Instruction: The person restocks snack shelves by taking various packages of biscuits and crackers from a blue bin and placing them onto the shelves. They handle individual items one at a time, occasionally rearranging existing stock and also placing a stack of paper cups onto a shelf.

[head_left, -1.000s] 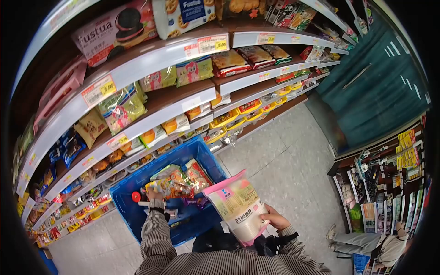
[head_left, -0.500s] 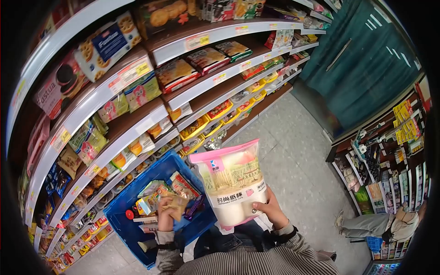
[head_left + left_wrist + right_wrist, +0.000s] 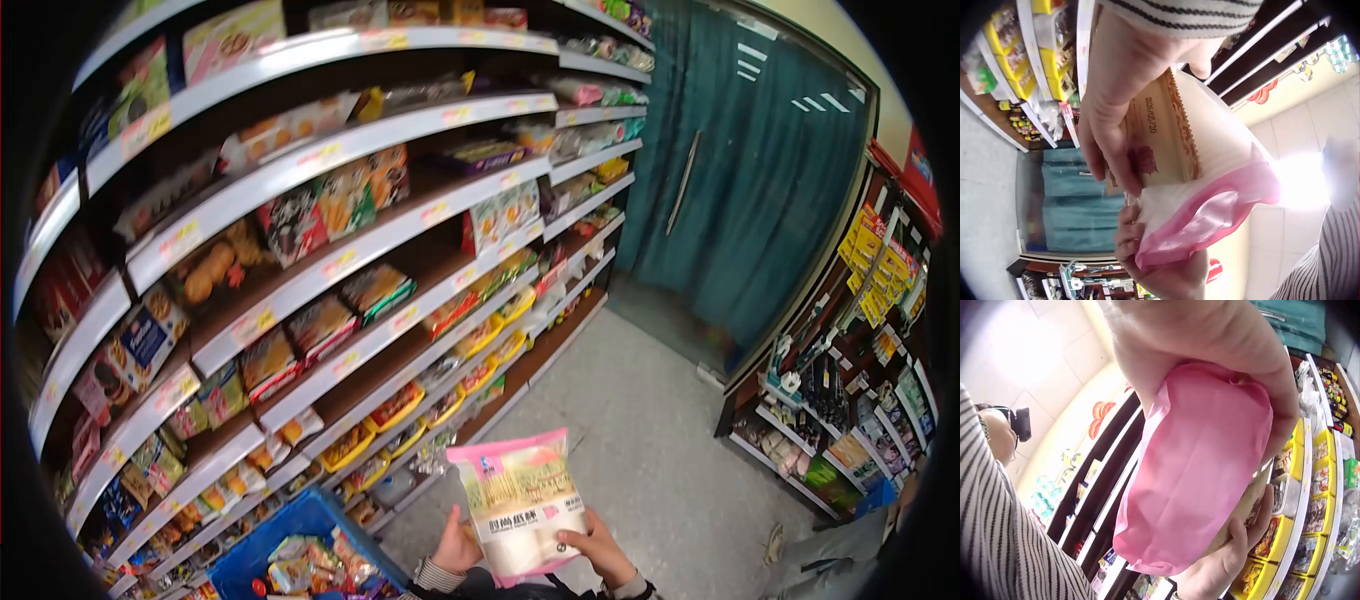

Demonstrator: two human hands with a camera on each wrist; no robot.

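Note:
A clear bag of white paper cups with pink ends [image 3: 520,505] is upright in front of the person. The right hand [image 3: 603,550] grips it at the lower right, thumb across the front. In the right wrist view its pink base [image 3: 1197,462] lies against that palm. The left hand [image 3: 458,547] is at the bag's left side. In the left wrist view the fingers of this hand hold a flat beige snack packet [image 3: 1157,134] with a printed date, behind the bag. The packet is mostly hidden in the head view.
A blue basket [image 3: 235,565] with several snack packets stands at the lower left, against the shelves. Snack shelves [image 3: 300,340] line the left side, with yellow bins low down. A teal-curtained door [image 3: 720,200] closes the aisle's far end. Goods racks [image 3: 830,400] and a person's grey trousers [image 3: 840,550] are at right.
The left hand has lifted the beige packet out of the basket and brought it to the cup bag. The head view has tilted up, and the basket now sits at its lower edge.

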